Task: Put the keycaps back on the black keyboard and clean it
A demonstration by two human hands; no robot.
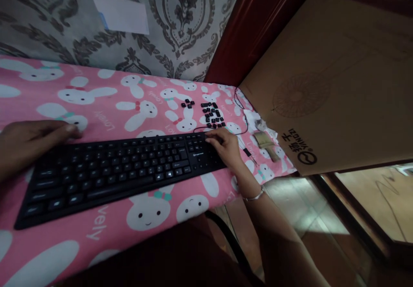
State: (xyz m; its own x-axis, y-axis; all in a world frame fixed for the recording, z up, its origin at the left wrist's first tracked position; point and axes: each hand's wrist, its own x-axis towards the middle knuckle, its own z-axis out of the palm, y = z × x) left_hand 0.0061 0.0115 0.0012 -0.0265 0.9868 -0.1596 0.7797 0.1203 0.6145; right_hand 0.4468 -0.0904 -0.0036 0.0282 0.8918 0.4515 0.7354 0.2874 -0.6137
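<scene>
A black keyboard (119, 166) lies at a slant across the cloth, its left end nearer to me. My left hand (35, 138) rests at its back left edge with the fingers stretched out flat. Over its right end, my right hand (227, 147) has the thumb and forefinger close together at the top row; whatever is between them is hidden. Part of the number pad is under that hand. Beyond the keyboard lie several loose black keycaps (213, 115), and a smaller cluster of keycaps (187, 103) sits to their left.
A pink rabbit-print cloth (106, 110) covers the table. At the right lie a brush (267, 145), a small black-ended tool (247, 152), crumpled white paper (256, 119) and a thin black cable (240, 102). A large cardboard box (338, 84) stands beyond the right edge.
</scene>
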